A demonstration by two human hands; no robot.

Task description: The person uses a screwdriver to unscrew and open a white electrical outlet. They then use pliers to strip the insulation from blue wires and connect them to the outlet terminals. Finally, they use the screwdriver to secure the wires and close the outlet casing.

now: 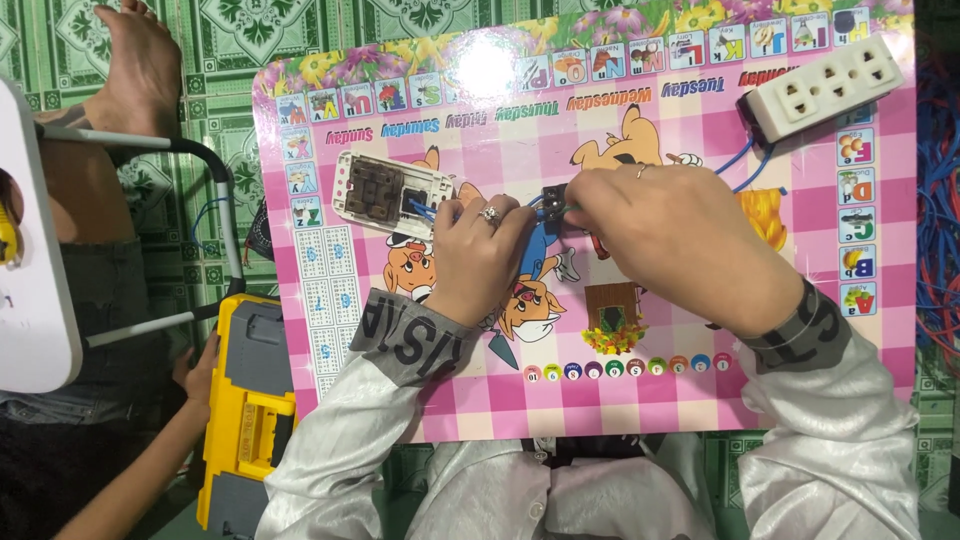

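Observation:
My left hand (478,252), with a ring on one finger, pinches blue wires next to a small black switch module (553,198) above a pink children's table (640,380). Meeting it from the right, my right hand (668,236) is closed around a thin tool or wire end at that same module; what it grips is mostly hidden by the fingers. Just left of my left hand lies a white switch plate (385,192) face down, showing a brown inner part. Blue wires (745,160) run from under my right hand to a white multi-socket power strip (825,88) at the table's far right.
A yellow and grey tool case (250,400) stands on the floor at the left, with another person's hand (200,375) on it. That person's bare foot (135,65) and leg rest on the green patterned floor. Tangled blue and red wires (938,200) lie off the right edge.

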